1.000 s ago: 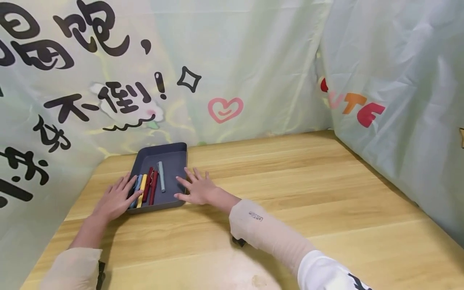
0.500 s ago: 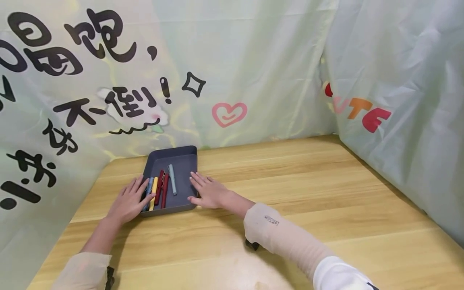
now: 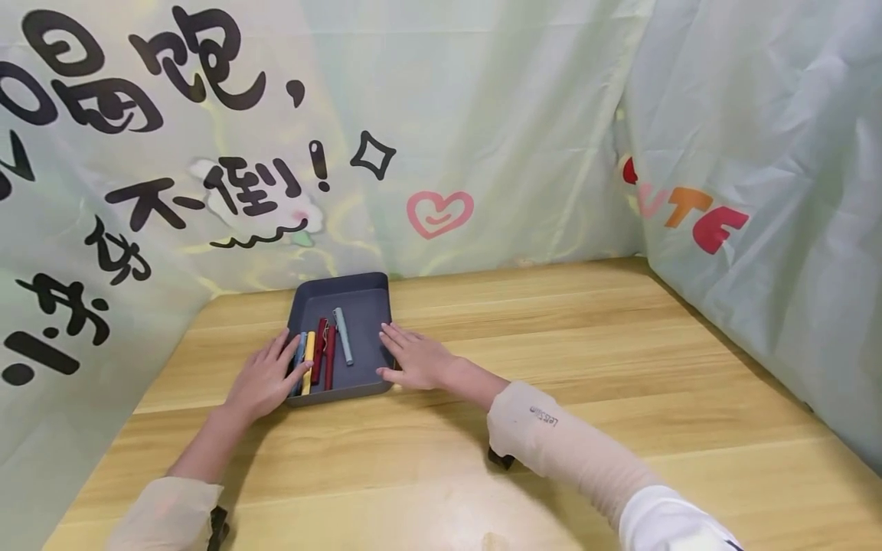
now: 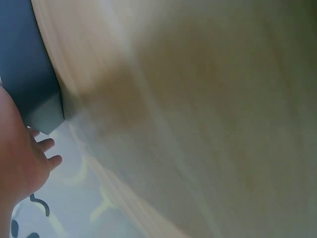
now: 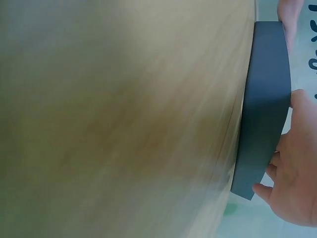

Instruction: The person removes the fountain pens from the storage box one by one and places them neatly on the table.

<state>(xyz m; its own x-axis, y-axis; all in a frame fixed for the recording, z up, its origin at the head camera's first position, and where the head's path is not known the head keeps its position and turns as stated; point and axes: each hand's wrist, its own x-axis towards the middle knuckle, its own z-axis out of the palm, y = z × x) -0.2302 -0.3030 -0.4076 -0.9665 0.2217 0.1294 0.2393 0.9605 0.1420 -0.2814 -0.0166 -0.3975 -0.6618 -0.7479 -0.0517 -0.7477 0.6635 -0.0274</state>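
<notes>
Tray (image 3: 358, 295), dark grey and rectangular, sat at the far left of the wooden desk (image 3: 551, 367), close to the printed curtain (image 3: 207, 153); long axis ran from the near edge away toward the curtain, leaning slightly right at the far end. Held five pens side by side along the left half, all lengthwise with the tray: blue pen (image 3: 299, 360) and yellow pen (image 3: 308, 361) outermost, two dark red pens (image 3: 324, 352) next, then a pale grey-blue pen (image 3: 343, 346) tilted a little, far end leaning left. Was flanked by both hands. Left hand (image 3: 265, 379) lay flat against the tray's left wall, fingers (image 3: 284, 346) straight and relaxed, thumb reaching over the rim toward the blue pen, gripping nothing. Right hand (image 3: 416, 361) rested at the right wall, fingers (image 3: 393, 337) spread and straight over the rim, thumb along the near corner, likewise gripping nothing. Seen from the right wrist: tray wall (image 5: 262, 109) as a dark band on the wood, hand (image 5: 297, 168) pressed against it. Left wrist view blurred; only a tray corner (image 4: 34, 94) and hand (image 4: 20, 163) discernible.
</notes>
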